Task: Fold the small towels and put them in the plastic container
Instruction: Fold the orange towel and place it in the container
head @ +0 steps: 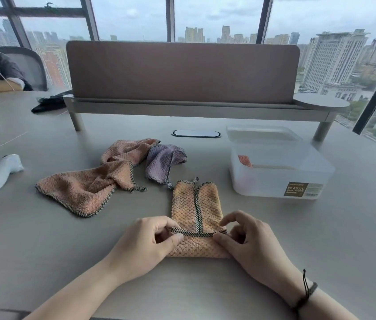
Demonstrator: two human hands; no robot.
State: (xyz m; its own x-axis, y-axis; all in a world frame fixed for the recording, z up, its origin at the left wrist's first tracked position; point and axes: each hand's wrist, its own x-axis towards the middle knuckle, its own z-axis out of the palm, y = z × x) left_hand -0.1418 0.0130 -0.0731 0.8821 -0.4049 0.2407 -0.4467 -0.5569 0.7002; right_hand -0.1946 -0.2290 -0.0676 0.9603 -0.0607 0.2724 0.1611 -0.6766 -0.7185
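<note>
Hands meet at the desk's near edge: left hand (146, 241) and right hand (249, 242) each pinch the folded orange towel's (196, 204) trimmed hem. Two loose towels, orange (85, 188) and purple (161, 161), lie left of one plastic container (279, 179).

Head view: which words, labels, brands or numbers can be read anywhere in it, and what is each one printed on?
"PLASTIC CONTAINER": on the dark label stuck to the front of the clear plastic container.
A smaller line beneath those words on the same label: too small to read.
A pale sticker right of the label, with fine print and what looks like a barcode: too blurred to read.
No lettering shows on the towels, the desk or the divider panel.
</note>
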